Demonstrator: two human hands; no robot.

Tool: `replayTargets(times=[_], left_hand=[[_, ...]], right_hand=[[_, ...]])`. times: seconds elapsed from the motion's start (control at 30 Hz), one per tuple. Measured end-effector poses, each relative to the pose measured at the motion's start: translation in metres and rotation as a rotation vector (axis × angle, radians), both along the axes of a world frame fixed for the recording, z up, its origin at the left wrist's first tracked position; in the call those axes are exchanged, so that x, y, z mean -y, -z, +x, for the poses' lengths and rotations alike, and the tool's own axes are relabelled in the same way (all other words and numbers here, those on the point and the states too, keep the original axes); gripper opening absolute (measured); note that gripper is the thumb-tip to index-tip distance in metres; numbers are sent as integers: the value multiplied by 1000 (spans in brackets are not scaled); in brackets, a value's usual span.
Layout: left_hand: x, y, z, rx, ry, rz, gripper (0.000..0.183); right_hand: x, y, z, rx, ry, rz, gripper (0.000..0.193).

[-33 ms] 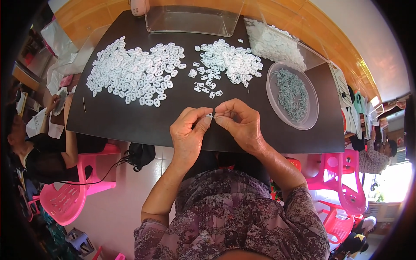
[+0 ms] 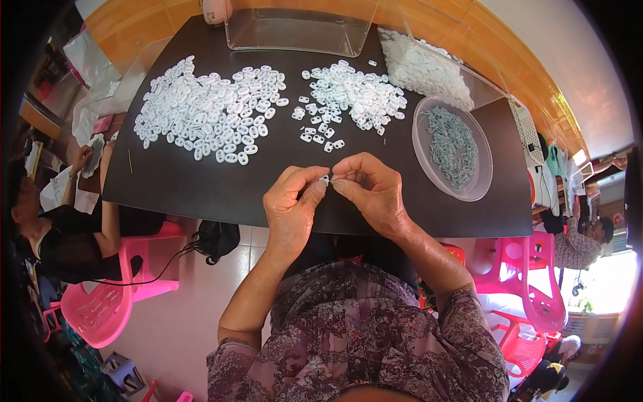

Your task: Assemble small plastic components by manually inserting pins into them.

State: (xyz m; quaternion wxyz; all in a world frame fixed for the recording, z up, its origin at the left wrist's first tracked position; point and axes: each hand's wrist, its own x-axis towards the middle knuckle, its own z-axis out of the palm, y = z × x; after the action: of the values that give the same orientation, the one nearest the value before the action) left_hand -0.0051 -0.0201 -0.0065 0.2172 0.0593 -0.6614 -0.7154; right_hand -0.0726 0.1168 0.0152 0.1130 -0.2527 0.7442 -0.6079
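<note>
Over the near edge of the table, my left hand (image 2: 291,204) pinches a small white plastic piece (image 2: 325,179) between thumb and forefinger. My right hand (image 2: 377,194) is closed in a pinch right beside it; what its fingertips hold is too small to make out. Beyond my hands lies a pile of small white plastic pieces with holes (image 2: 358,94), some scattered toward me. A larger pile of white oval two-holed pieces (image 2: 207,114) spreads to the left. On the right, a round clear plastic tub (image 2: 483,167) holds many small grey-green screw-like parts (image 2: 452,147).
The dark table (image 2: 181,184) carries a clear rectangular bin (image 2: 295,50) at the back and a clear bag of white pieces (image 2: 425,67) at back right. A thin stick (image 2: 130,161) lies far left. Pink plastic chairs (image 2: 100,305) stand around; another person (image 2: 74,228) sits at left.
</note>
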Motion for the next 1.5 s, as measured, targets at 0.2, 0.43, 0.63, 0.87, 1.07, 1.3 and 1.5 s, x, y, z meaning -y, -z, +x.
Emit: replayTargets(times=[0.2, 0.43, 0.63, 0.87, 1.07, 1.3, 1.5], left_hand=[[-1, 0, 2, -18, -34, -49, 15], [-3, -1, 3, -57, -87, -172, 15], [-6, 2, 3, -93, -129, -270, 14], [-7, 2, 5, -93, -133, -266, 11], [-9, 5, 3, -98, -171, -356, 16], [-6, 17, -6, -18, -70, 196, 15], [-5, 21, -5, -68, -46, 300, 17]], right_hand=[[3, 1, 1, -32, -5, 38, 16], [4, -1, 2, -16, -10, 34, 15], [5, 3, -1, 51, -27, 20, 14], [7, 5, -1, 70, -36, -3, 12], [7, 7, -2, 65, -34, 32, 12], [4, -6, -17, -299, 9, 168, 12], [-5, 1, -108, -761, 272, 437, 15]])
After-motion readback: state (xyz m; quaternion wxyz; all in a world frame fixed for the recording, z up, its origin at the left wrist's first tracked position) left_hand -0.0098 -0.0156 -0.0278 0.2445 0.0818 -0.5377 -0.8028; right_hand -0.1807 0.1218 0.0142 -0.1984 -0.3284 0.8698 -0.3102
